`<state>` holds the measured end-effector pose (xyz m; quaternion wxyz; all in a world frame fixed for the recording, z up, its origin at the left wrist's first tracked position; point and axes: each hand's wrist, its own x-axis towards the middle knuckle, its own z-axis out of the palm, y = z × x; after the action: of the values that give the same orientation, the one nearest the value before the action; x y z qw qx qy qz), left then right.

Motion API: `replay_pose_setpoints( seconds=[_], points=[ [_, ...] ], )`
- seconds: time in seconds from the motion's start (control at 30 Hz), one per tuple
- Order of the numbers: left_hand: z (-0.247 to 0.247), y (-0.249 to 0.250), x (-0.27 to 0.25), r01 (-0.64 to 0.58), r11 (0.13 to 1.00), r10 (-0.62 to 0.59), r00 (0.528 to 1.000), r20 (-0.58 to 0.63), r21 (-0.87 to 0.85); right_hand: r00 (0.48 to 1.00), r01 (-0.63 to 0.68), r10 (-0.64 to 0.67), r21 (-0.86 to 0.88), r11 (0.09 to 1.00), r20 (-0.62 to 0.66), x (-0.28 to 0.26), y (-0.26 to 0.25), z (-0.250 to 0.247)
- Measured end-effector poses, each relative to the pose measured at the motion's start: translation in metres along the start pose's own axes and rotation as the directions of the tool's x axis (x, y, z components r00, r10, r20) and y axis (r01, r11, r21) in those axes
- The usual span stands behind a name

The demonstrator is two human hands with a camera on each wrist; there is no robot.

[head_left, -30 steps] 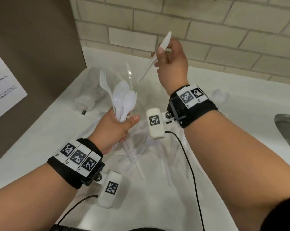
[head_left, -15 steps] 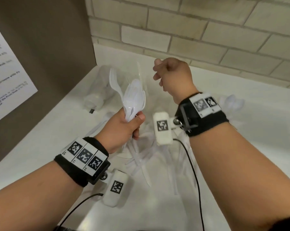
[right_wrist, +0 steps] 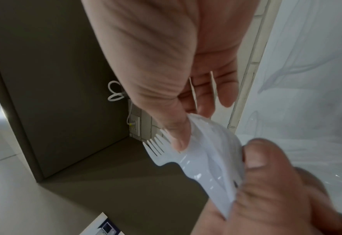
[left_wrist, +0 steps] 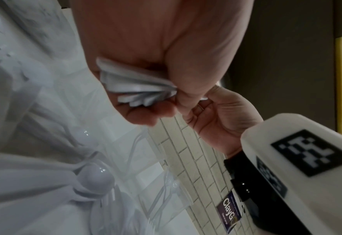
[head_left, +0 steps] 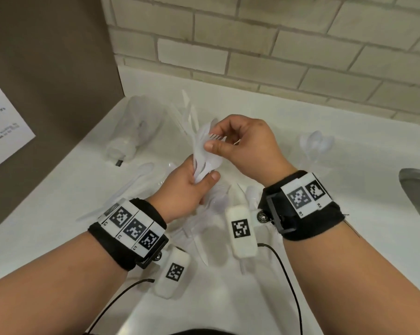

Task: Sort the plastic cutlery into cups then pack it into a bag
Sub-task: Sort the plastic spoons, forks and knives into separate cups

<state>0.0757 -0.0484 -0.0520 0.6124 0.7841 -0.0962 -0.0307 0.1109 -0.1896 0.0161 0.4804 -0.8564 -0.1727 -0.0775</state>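
My left hand (head_left: 192, 187) grips a bundle of white plastic cutlery (head_left: 205, 157) by the handles, heads up; the handle ends (left_wrist: 140, 90) poke out below my curled fingers. My right hand (head_left: 228, 143) pinches a white fork (head_left: 215, 137) at the top of that bundle, thumb on its head, tines (right_wrist: 156, 145) showing beside the thumb. More white cutlery (head_left: 204, 228) lies loose on the counter under both hands. A clear cup with knives (head_left: 188, 112) stands behind the hands. Another clear cup with spoons (head_left: 315, 146) stands to the right.
A clear plastic bag (head_left: 131, 134) lies at the back left by a brown panel (head_left: 47, 68). A lone spoon (head_left: 131, 182) lies left of my left hand. A steel sink's edge (head_left: 416, 189) is at the right. A brick wall (head_left: 276, 44) runs behind the white counter (head_left: 349, 226).
My right hand let go of the knife it held up high, came down and took hold of a fork in the left hand's bundle. The left hand kept its grip.
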Motion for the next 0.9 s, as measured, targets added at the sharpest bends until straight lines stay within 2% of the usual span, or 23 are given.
replay_pose_setpoints(
  seconds=[0.1,0.23,0.5,0.63,0.8,0.9],
  points=[
    [0.002,0.0,0.0,-0.007,1.0,0.008,1.0,-0.018,0.031,0.999,-0.024,0.025,0.055,0.998,-0.025,-0.002,-0.002,-0.001],
    [0.001,0.0,0.002,-0.007,0.998,0.011,0.999,-0.05,0.068,0.998,-0.007,0.009,0.041,0.999,-0.056,-0.001,-0.003,-0.001],
    [0.001,0.002,0.0,0.001,0.998,0.003,0.998,-0.064,0.061,0.988,-0.134,0.145,0.17,0.976,-0.058,-0.003,-0.009,0.001],
    [-0.001,0.0,0.0,0.008,0.998,-0.005,0.999,-0.051,0.063,0.973,-0.16,0.208,0.354,0.922,-0.102,-0.003,-0.015,-0.008],
    [-0.003,-0.004,-0.003,0.025,0.999,-0.023,0.999,-0.033,0.043,0.97,-0.124,0.196,0.408,0.904,-0.141,0.0,-0.017,-0.014],
    [-0.002,-0.001,-0.005,0.023,0.999,-0.024,1.0,0.01,0.036,0.962,-0.067,0.21,0.597,0.8,-0.173,0.002,-0.023,-0.015]
  ],
)
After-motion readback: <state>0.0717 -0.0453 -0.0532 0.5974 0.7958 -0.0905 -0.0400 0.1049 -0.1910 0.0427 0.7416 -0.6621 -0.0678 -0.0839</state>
